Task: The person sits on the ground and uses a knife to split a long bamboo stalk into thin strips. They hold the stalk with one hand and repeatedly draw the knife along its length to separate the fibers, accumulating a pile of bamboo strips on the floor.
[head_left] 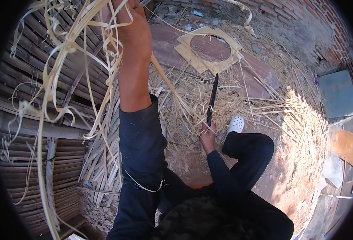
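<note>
My left hand (130, 18) is raised close to the camera at the upper left, partly cut off by the top edge. Its fingers are closed on a tangle of long, curling bamboo shavings (68, 46), which hang down the left side. A pale bamboo stick (164, 76) slants from behind my left forearm to the ground; whether the hand also grips it is hidden. Low in the middle, my right hand (208, 135) is wrapped round a long knife (213, 98). The dark, narrow blade points away from me, tip up the picture, over loose shavings (184, 100).
A pale board with a round hole (184, 50) lies on a reddish slab (164, 40) ahead. Split bamboo strips (100, 160) are heaped along the slatted bamboo wall (24, 120) at left. A brick wall (320, 28) stands far right. My white clog (236, 123) is near the knife.
</note>
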`<act>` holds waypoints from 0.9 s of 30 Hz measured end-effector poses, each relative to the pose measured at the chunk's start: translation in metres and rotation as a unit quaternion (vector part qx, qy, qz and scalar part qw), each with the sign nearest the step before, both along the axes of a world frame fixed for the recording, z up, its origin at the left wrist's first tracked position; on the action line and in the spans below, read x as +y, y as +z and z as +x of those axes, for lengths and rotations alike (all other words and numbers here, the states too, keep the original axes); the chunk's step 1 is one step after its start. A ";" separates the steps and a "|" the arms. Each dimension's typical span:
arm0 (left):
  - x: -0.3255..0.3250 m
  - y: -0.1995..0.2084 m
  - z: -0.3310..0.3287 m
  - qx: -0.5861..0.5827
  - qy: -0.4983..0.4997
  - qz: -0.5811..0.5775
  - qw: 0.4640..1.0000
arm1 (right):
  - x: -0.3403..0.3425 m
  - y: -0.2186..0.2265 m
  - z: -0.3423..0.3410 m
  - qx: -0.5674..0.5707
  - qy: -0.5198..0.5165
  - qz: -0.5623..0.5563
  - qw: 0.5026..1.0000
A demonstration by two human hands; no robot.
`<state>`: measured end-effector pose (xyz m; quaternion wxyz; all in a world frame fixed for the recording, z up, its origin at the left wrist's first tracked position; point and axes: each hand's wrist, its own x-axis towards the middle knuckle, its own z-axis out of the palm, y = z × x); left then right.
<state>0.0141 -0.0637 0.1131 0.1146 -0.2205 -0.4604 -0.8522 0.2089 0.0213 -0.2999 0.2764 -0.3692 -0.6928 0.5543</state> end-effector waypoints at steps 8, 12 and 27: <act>0.005 -0.026 -0.019 0.046 -0.003 -0.052 0.998 | -0.025 0.063 -0.010 0.023 0.053 0.078 0.995; 0.007 -0.016 0.000 -0.008 0.037 -0.021 0.999 | -0.031 0.084 -0.008 0.050 0.036 0.095 0.994; 0.008 -0.025 -0.010 0.040 0.036 -0.021 0.998 | -0.038 -0.129 0.066 -0.387 0.180 0.010 0.905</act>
